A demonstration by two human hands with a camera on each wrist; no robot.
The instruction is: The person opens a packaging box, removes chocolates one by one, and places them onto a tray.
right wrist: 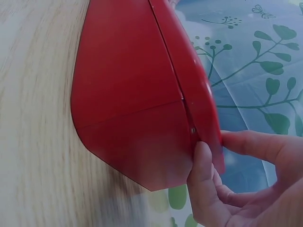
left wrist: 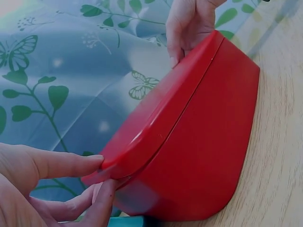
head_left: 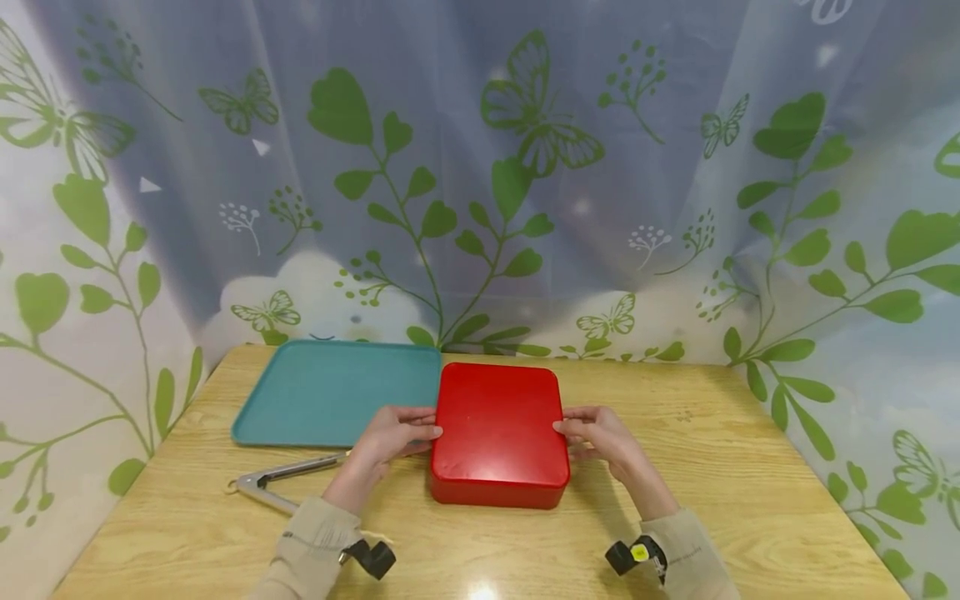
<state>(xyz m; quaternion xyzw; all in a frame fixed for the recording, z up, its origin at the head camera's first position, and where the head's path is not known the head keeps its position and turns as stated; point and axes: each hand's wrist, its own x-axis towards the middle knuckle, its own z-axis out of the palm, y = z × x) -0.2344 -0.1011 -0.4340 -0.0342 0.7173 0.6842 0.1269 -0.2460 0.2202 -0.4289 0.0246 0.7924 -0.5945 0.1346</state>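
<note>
A square red tin box [head_left: 501,425] with rounded corners stands on the wooden table, its lid [left wrist: 137,135] on top. In both wrist views a thin seam runs between the lid and the body. My left hand [head_left: 392,437] pinches the lid's rim at the left side, thumb above and fingers under the edge. At the opposite side my right hand [head_left: 602,435] pinches the rim the same way, as the right wrist view shows near the lid's edge [right wrist: 208,109]. What the box holds is hidden.
A teal tray [head_left: 337,396] lies at the back left, close beside the box. Metal tongs [head_left: 262,485] rest in front of it, partly behind my left forearm. A patterned curtain [head_left: 480,208] hangs along the table's back edge; more wooden tabletop [head_left: 697,450] extends to the right.
</note>
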